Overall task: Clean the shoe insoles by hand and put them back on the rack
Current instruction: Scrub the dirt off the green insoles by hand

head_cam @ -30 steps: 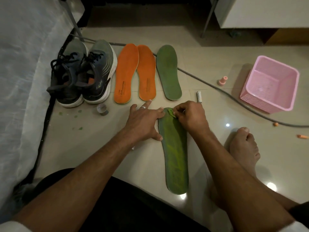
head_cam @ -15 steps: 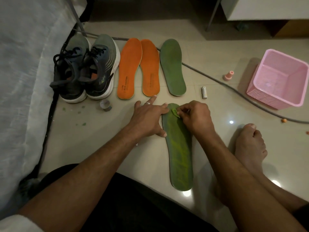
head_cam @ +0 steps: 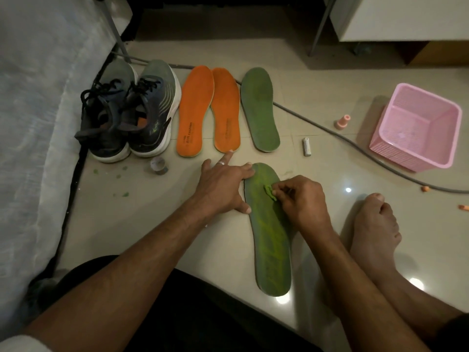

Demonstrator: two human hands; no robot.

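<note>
A green insole (head_cam: 272,240) lies lengthwise on the tiled floor in front of me. My left hand (head_cam: 223,186) lies flat with spread fingers beside its upper left edge, fingertips touching the rim. My right hand (head_cam: 302,199) pinches a small green scrap (head_cam: 268,191) against the insole's upper part. Further back lie two orange insoles (head_cam: 196,110) (head_cam: 225,107) side by side and a second green insole (head_cam: 260,107).
A pair of dark sneakers (head_cam: 132,110) stands left of the insoles by a white cloth-covered edge (head_cam: 38,123). A pink basket (head_cam: 418,128), grey cable (head_cam: 330,133), small white tube (head_cam: 307,146), pink cap (head_cam: 342,121), small round lid (head_cam: 157,165) and my bare foot (head_cam: 373,232) are on the floor.
My right hand has slid with the green scrap from the insole's top tip down and inward along its surface. The left hand stays in place.
</note>
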